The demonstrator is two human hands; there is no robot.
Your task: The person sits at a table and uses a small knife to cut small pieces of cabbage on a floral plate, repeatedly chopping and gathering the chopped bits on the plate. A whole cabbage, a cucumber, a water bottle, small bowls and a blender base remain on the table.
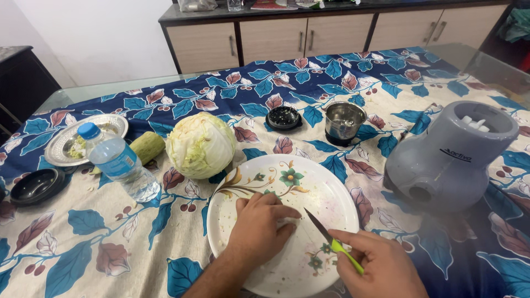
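My left hand (258, 227) lies palm down on a white flower-patterned plate (326, 190), fingers curled over a small pale piece that is mostly hidden. My right hand (381, 265) grips a knife (331, 240) with a green handle; its dark blade points up-left toward my left fingertips. A pale green cabbage (201, 144) sits just beyond the plate's left rim.
A water bottle with a blue cap (118, 163) lies left of the cabbage, near a green gourd (147, 146), a silver plate (61, 144) and a black lid (36, 185). A steel grinder jar (343, 121), a black cap (283, 117) and a grey mixer base (450, 154) stand farther right.
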